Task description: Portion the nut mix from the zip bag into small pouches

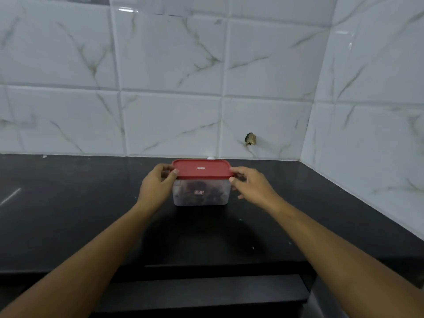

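The plastic container [201, 193] is translucent, with rounded corners, and dark lumpy contents show dimly through its front wall; what they are I cannot tell. A red lid [202, 169] sits on top of it, level and covering the whole opening. Under the container lies a black counter [68, 214], on which it stands upright. Just behind it rises a white marble-patterned tiled wall [169, 65]. At the container's left end the left hand [156, 187] grips the lid, its thumb pressed on the front rim and its fingers curled over the top edge. At the container's right end the right hand [254, 187] pinches the lid's corner the same way, thumb in front and fingers bent over the rim. Behind and to the right of the container a rough hole [250, 139] breaks one tile. A small white object [211, 158] peeks out directly behind the lid.
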The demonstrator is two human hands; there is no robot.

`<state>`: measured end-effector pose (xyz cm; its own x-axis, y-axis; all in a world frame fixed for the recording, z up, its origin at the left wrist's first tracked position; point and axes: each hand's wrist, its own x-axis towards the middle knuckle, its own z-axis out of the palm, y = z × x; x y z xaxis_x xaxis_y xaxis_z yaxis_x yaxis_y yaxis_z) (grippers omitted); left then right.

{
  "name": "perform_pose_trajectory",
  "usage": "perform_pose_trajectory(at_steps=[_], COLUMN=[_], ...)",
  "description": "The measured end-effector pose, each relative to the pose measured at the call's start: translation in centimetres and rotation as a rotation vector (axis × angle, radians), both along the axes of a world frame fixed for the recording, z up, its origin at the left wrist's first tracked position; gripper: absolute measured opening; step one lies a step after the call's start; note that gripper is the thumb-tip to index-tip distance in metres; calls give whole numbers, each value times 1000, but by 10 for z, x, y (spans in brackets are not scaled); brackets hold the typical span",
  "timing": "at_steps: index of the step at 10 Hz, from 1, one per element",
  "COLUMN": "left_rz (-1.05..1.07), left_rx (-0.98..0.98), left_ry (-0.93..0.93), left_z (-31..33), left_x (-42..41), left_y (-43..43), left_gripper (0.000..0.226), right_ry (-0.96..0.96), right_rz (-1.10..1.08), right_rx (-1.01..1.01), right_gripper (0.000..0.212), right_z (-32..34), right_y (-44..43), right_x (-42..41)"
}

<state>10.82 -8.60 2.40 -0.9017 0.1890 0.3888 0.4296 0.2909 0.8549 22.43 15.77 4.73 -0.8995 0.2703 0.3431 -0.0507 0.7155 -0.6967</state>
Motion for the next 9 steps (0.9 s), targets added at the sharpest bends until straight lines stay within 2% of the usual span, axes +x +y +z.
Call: perform_pose_trajectory(at_steps=[2,4,6,7,8,9], left_rz=[16,33,48,44,65,93], left_rx=[8,12,34,31,-79,-248], left_ry=[-90,-142,-126,-115,-96,-107], left_z=[4,9,6,2,9,33], left_x=[-72,-175,-261,-278,-275,-272], left_y=[-6,16,44,50,54,54], left_gripper=[30,30,28,30,33,43], right_ry=[-61,-72,-28,6,-23,-154], right_rz=[29,61,83,92,106,156], right_rx=[94,106,153,153,166,232], right_gripper=[44,42,44,43,43,46], right_z=[8,10,3,-3,-1,22], right_y=[0,24,55,63,68,70], right_x=[-77,-179,-270,-288,-295,-297])
